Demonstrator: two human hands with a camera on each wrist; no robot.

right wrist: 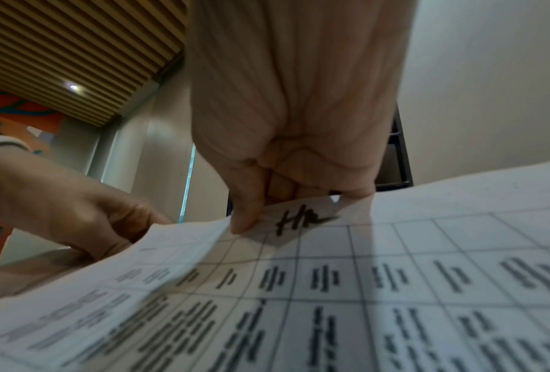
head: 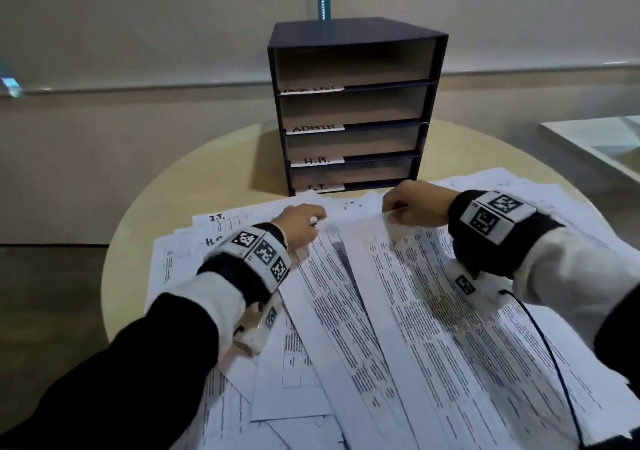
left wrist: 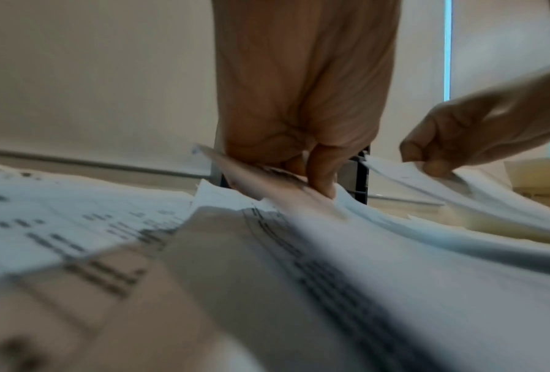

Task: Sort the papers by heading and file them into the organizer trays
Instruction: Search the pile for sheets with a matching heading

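Observation:
Printed sheets (head: 398, 311) lie in a loose overlapping heap across the round table. My left hand (head: 304, 224) pinches the top edge of one sheet (left wrist: 267, 181) in the heap. My right hand (head: 412, 203) pinches the top edge of another sheet (right wrist: 331, 264) with a handwritten heading that looks like "HR", lifted a little off the heap. Behind the heap stands the dark blue organizer (head: 353, 110), with stacked trays labelled ADMIN (head: 313, 128), H.R. (head: 317, 160) and I.T. (head: 318, 186); the top label is unreadable. All the trays look empty.
Sheets headed I.T. (head: 218, 218) and H.R. lie at the heap's far left. The beige table's rim (head: 145, 200) curves round to the left. A pale surface (head: 595, 144) stands at the right. A black cable (head: 554, 363) runs from my right wrist.

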